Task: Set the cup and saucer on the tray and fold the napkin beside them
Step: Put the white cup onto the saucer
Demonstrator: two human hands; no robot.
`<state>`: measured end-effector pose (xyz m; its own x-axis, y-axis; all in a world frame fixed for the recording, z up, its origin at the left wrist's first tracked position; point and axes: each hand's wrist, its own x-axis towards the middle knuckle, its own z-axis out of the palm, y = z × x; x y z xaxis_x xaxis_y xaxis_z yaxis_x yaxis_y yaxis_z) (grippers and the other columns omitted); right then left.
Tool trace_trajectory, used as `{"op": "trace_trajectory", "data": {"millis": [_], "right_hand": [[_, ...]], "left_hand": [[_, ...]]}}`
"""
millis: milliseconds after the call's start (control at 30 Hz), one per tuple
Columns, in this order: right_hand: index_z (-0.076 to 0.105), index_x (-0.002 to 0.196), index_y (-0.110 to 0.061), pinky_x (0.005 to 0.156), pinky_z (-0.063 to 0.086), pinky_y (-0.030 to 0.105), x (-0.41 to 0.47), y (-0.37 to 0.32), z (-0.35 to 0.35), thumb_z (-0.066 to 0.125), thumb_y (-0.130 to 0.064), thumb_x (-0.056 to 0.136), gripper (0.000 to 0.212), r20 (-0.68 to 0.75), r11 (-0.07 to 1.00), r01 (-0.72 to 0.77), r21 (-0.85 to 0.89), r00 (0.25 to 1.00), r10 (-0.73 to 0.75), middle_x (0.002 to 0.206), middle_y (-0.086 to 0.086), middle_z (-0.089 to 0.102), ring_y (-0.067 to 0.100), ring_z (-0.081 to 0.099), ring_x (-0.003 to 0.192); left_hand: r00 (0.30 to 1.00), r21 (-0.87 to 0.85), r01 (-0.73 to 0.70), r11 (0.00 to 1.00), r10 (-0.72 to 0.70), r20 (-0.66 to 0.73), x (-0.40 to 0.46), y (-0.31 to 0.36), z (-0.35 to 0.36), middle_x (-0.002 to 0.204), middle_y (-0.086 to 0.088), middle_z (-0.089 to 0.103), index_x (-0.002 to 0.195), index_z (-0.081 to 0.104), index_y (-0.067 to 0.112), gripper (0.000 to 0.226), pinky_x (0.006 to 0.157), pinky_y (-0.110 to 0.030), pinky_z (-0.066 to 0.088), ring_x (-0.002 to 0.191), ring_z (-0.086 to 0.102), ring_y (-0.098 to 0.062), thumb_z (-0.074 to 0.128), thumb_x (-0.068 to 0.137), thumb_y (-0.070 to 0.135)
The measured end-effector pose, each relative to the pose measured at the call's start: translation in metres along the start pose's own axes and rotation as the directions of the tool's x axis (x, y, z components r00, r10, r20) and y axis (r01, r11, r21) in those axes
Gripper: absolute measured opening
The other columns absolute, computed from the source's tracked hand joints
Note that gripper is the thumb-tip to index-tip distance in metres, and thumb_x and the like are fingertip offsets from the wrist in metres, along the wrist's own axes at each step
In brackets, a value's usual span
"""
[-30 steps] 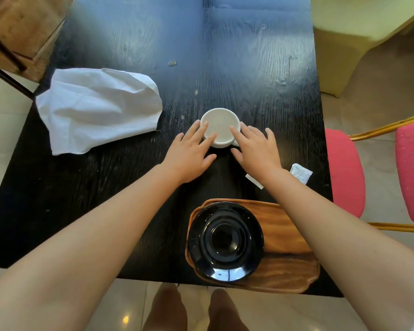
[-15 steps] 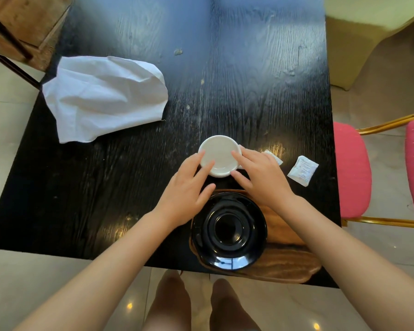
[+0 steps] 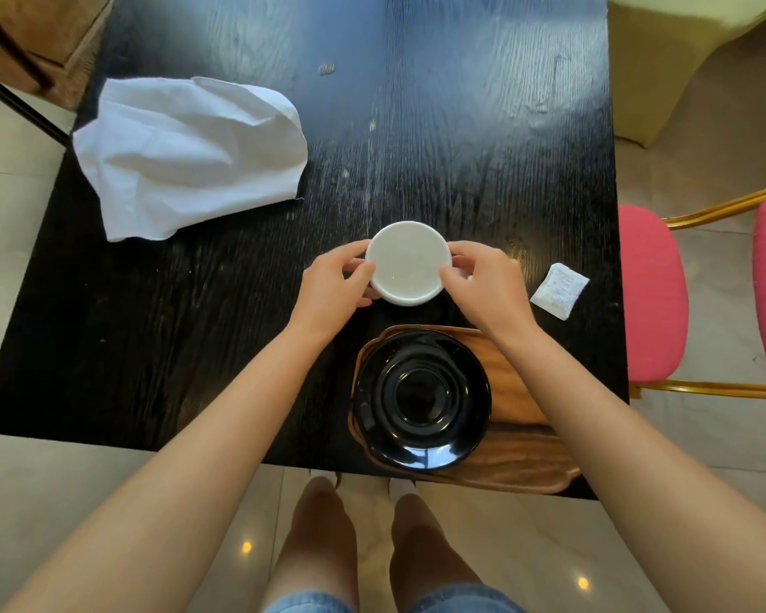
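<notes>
A white cup [image 3: 407,261] is gripped from both sides, my left hand [image 3: 330,289] on its left wall and my right hand [image 3: 487,287] on its right. The cup is just beyond the far edge of the wooden tray [image 3: 511,460]; I cannot tell whether it rests on the table or is held just above it. A glossy black saucer [image 3: 422,398] lies on the left part of that tray at the table's near edge. The white cloth napkin [image 3: 186,152] lies crumpled and unfolded at the far left of the black table [image 3: 483,126].
A small white sachet [image 3: 559,290] lies to the right of my right hand. Pink-cushioned chairs with gold frames [image 3: 651,294] stand along the table's right side. A wooden piece of furniture [image 3: 32,37] is at the far left corner. My legs are below the near edge.
Both hands have brought the cup nearer to me, toward the tray, and their fingers have wrapped further around its sides. The saucer, tray and napkin have stayed in place.
</notes>
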<state>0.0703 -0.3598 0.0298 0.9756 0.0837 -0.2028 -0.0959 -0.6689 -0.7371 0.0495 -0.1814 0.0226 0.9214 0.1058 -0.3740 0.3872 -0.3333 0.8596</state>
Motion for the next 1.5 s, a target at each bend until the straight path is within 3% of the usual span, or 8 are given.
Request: {"op": "trace_trajectory", "data": {"millis": [100,200,300,467,633,800,1067,1500], "right_hand": [[0.068,0.11,-0.02,0.073,0.039,0.004,-0.022,-0.004,-0.013,0.056,-0.014,0.082,0.03,-0.057,0.999,0.022,0.039,0.998,-0.02,0.102,-0.006,0.071,-0.001,0.059,0.091],[0.068,0.11,-0.024,0.081,0.046,0.013,-0.053,-0.001,-0.018,0.059,-0.016,0.08,0.032,-0.021,0.996,-0.03,0.087,0.999,0.032,0.098,-0.01,0.071,-0.001,0.061,0.092],[0.066,0.112,-0.025,0.079,0.044,0.003,-0.086,0.008,-0.016,0.061,-0.015,0.082,0.032,0.025,0.989,-0.074,0.124,0.997,0.072,0.1,-0.016,0.068,-0.005,0.059,0.096],[0.062,0.117,-0.027,0.083,0.049,0.015,-0.123,0.026,-0.008,0.062,-0.02,0.086,0.032,0.064,0.986,-0.119,0.116,0.992,0.112,0.11,-0.017,0.063,-0.007,0.055,0.098],[0.063,0.116,-0.025,0.078,0.043,0.003,-0.13,0.032,-0.002,0.064,-0.02,0.085,0.032,0.084,0.988,-0.125,0.091,0.99,0.117,0.108,-0.017,0.062,-0.002,0.054,0.1],[0.062,0.115,-0.028,0.076,0.044,0.005,-0.13,0.034,-0.002,0.064,-0.02,0.085,0.031,0.091,0.989,-0.113,0.099,0.99,0.104,0.106,-0.02,0.06,-0.009,0.053,0.094],[0.058,0.118,-0.031,0.07,0.041,-0.002,-0.138,0.04,-0.001,0.062,-0.025,0.086,0.033,0.061,0.984,-0.132,0.121,0.99,0.125,0.103,-0.018,0.062,-0.015,0.051,0.098],[0.06,0.117,-0.027,0.069,0.043,0.0,-0.145,0.043,0.002,0.062,-0.022,0.087,0.031,0.055,0.987,-0.116,0.114,0.992,0.11,0.101,-0.017,0.062,-0.011,0.055,0.094]], "left_hand": [[0.999,-0.081,-0.026,0.996,0.029,0.043,-0.027,0.006,-0.006,0.099,0.006,0.07,0.124,0.055,0.031,0.035,0.063,-0.02,0.057,0.076,0.071,-0.01,0.044,0.095,0.015],[0.997,-0.11,-0.018,0.994,0.027,0.078,-0.06,0.003,-0.003,0.106,0.01,0.068,0.122,0.055,0.038,0.035,0.067,-0.022,0.057,0.082,0.07,-0.009,0.045,0.096,0.017],[0.996,-0.096,0.007,0.995,0.002,0.09,-0.089,-0.009,0.005,0.109,0.016,0.065,0.124,0.051,0.04,0.037,0.068,-0.019,0.056,0.086,0.068,-0.004,0.047,0.096,0.017],[0.991,-0.058,0.095,0.994,-0.09,0.095,-0.119,-0.031,0.019,0.115,0.017,0.059,0.124,0.049,0.041,0.039,0.065,-0.012,0.052,0.089,0.065,0.002,0.048,0.095,0.015],[0.988,-0.031,0.147,0.989,-0.145,0.062,-0.128,-0.039,0.025,0.118,0.014,0.057,0.126,0.05,0.037,0.037,0.067,-0.01,0.052,0.096,0.062,-0.006,0.05,0.094,0.019],[0.99,-0.021,0.129,0.991,-0.128,0.053,-0.131,-0.038,0.025,0.115,0.022,0.055,0.126,0.05,0.038,0.038,0.069,-0.012,0.053,0.093,0.061,0.004,0.051,0.094,0.018],[0.992,0.021,0.124,0.992,-0.123,-0.042,-0.133,-0.035,0.023,0.109,0.014,0.063,0.125,0.055,0.029,0.037,0.085,-0.034,0.056,0.099,0.062,-0.007,0.059,0.089,0.021],[0.995,0.024,0.082,0.996,-0.081,-0.058,-0.138,-0.046,0.026,0.117,0.013,0.064,0.12,0.059,0.034,0.033,0.088,-0.034,0.055,0.107,0.058,-0.003,0.058,0.09,0.023]]}}
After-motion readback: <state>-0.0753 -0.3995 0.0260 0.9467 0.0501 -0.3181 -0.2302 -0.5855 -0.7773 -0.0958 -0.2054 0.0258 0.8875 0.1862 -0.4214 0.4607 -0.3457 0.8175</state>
